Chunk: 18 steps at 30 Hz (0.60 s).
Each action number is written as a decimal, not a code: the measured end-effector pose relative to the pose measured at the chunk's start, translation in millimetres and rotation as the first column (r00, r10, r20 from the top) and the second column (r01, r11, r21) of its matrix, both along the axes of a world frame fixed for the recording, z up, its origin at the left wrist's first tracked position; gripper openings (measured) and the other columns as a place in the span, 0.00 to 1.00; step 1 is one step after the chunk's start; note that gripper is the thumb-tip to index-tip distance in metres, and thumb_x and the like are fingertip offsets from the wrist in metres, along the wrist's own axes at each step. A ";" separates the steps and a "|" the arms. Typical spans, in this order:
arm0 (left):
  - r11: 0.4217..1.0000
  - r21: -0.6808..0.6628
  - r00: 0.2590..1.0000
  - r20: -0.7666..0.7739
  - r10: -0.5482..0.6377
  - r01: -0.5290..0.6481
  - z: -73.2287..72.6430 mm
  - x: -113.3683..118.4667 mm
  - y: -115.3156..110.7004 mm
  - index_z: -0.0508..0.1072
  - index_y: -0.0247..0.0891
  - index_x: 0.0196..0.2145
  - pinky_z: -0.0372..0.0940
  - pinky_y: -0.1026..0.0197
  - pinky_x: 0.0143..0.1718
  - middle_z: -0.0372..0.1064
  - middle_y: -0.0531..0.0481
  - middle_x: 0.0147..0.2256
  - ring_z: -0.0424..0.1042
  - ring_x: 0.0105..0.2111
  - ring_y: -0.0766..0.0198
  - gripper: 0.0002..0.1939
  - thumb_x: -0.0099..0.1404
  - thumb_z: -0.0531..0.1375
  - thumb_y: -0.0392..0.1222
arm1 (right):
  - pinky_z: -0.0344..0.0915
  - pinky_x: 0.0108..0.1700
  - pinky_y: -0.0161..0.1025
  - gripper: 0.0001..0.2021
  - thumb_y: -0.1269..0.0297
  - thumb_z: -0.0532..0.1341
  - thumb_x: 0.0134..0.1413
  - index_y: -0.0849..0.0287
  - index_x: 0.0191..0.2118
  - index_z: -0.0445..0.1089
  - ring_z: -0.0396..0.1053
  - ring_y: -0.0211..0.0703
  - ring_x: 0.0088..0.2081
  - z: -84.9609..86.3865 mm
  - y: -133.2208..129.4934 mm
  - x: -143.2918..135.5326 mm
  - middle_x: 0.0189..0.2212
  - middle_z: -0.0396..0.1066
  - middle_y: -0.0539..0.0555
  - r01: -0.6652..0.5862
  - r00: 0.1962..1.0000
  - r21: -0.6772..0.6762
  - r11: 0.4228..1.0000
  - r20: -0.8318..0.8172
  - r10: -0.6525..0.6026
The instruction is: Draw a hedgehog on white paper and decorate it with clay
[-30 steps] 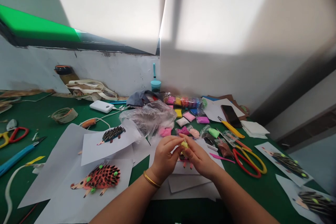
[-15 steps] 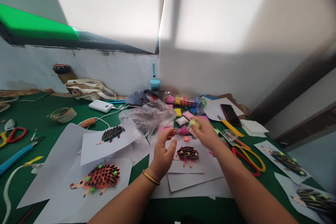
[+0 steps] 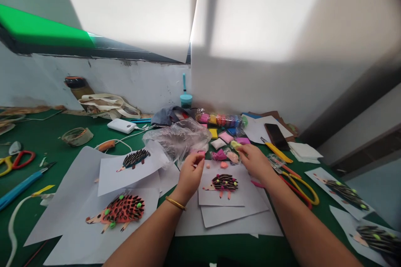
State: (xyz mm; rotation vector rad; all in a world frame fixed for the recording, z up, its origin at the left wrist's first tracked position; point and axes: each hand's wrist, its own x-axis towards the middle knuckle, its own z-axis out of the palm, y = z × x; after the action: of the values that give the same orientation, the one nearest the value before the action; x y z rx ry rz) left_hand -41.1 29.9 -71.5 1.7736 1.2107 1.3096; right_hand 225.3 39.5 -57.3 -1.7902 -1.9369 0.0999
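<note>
My right hand point(image 3: 256, 162) reaches among small clay packets, its fingertips closed on a yellow-green clay packet point(image 3: 235, 145). Just below lie a peach clay packet point(image 3: 232, 157) and a magenta one point(image 3: 219, 154). My left hand point(image 3: 190, 175), with a gold bangle at the wrist, hovers with fingertips pinched together. Something pink shows at those fingertips, but I cannot make out whether it is held or lies behind. Between my hands is a sheet with a dark-spined hedgehog point(image 3: 224, 183) dotted pink and yellow. Above it sit small coral clay lumps point(image 3: 224, 165).
To the left lie more hedgehog pictures point(image 3: 120, 212), a blue craft knife point(image 3: 23, 187) and red-yellow scissors point(image 3: 21, 160). A crumpled plastic bag point(image 3: 178, 135) and a clay roll pack point(image 3: 222, 120) are behind. On the right are a yellow cutter point(image 3: 278, 152), scissors point(image 3: 302, 187) and a phone point(image 3: 277, 135).
My right hand has moved slightly right and down, bringing the yellow-green clay among the packets and uncovering the peach packet. My left hand's fingers, apart before, have come together.
</note>
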 end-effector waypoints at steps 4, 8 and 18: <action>0.994 -0.028 0.915 -0.389 -0.111 0.109 -6.0 -7.4 4.3 0.78 0.42 0.37 0.66 0.53 0.41 0.74 0.46 0.37 0.72 0.37 0.55 0.10 0.61 0.59 0.32 | 0.66 0.39 0.40 0.10 0.63 0.56 0.57 0.53 0.39 0.75 0.74 0.47 0.38 -1.2 -38.4 3.4 0.39 0.77 0.53 -0.050 0.996 -0.199 0.979 -0.079 0.034; 0.994 -0.014 0.799 -0.594 -0.097 0.110 -6.8 -11.4 2.2 0.78 0.41 0.35 0.64 0.50 0.44 0.73 0.42 0.37 0.71 0.40 0.50 0.10 0.57 0.61 0.30 | 0.70 0.40 0.42 0.14 0.64 0.57 0.55 0.54 0.45 0.75 0.75 0.49 0.40 -16.3 -68.5 5.9 0.41 0.77 0.55 -0.062 0.975 -0.292 0.954 -0.222 -0.004; 0.990 -0.108 0.734 -0.665 -0.137 0.087 -5.0 -9.4 5.0 0.77 0.40 0.34 0.62 0.55 0.42 0.72 0.44 0.36 0.70 0.39 0.52 0.08 0.53 0.65 0.33 | 0.75 0.32 0.39 0.23 0.66 0.55 0.56 0.52 0.59 0.65 0.78 0.45 0.39 -42.9 -105.3 -5.9 0.52 0.71 0.59 -0.112 0.716 -0.359 0.926 -0.676 -0.176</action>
State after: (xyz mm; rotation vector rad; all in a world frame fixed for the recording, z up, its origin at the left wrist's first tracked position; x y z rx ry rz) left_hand -50.5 34.9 -76.6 2.3210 1.4561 0.5249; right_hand 219.3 -65.8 -100.2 -1.6475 -1.3660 1.0581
